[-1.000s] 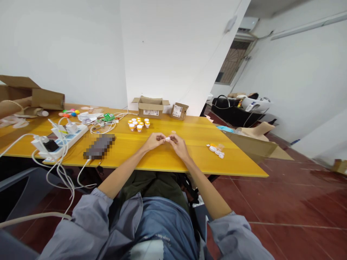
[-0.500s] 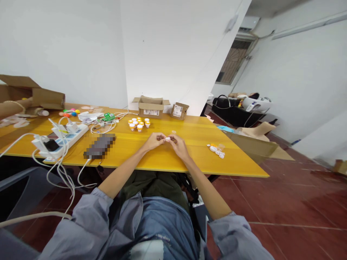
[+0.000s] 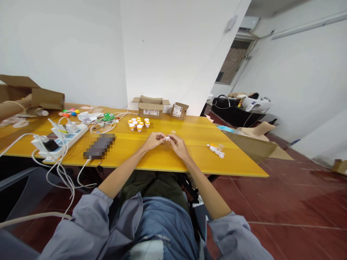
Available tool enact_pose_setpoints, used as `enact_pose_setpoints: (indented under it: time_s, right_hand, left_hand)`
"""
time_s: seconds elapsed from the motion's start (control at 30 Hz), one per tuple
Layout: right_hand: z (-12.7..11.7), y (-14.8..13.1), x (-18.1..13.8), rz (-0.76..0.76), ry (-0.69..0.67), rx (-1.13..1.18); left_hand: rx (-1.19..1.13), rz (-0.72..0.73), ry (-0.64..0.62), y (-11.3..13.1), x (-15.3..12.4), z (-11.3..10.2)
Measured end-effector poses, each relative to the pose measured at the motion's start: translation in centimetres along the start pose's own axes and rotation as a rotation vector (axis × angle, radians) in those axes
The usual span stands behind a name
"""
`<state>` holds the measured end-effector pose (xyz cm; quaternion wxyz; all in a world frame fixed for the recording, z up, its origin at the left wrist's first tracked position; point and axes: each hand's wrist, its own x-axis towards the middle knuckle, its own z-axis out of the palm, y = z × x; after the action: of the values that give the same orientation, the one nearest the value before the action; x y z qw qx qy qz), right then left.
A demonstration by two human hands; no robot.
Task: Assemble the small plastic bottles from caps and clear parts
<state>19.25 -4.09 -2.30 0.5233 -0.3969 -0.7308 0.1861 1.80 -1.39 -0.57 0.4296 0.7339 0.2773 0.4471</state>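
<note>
Over the middle of the yellow table [image 3: 168,159], my left hand [image 3: 155,140] and my right hand [image 3: 177,144] meet, fingers curled, pinching one small white piece [image 3: 167,138] between them. A cluster of small orange-and-white capped vials [image 3: 138,124] stands beyond the left hand. To the right of my right hand lies a little pile of white pieces and a clear bag [image 3: 217,149]. A tiny clear cap [image 3: 173,131] sits just behind the hands.
A white power strip [image 3: 61,138] with plugs and cables and a blurred dark phone [image 3: 99,146] lie at the left. Two small cardboard boxes [image 3: 151,107] stand at the table's back, a bigger one [image 3: 29,95] far left. Red tiled floor lies to the right.
</note>
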Motion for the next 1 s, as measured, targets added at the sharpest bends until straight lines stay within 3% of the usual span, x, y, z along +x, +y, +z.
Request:
enact_pose_setpoints:
  time_s: [1.0]
  right_hand:
    - [-0.07, -0.77, 0.0, 0.032, -0.025, 0.06]
  left_hand:
    - [0.077, 0.012, 0.002, 0.47, -0.3, 0.13]
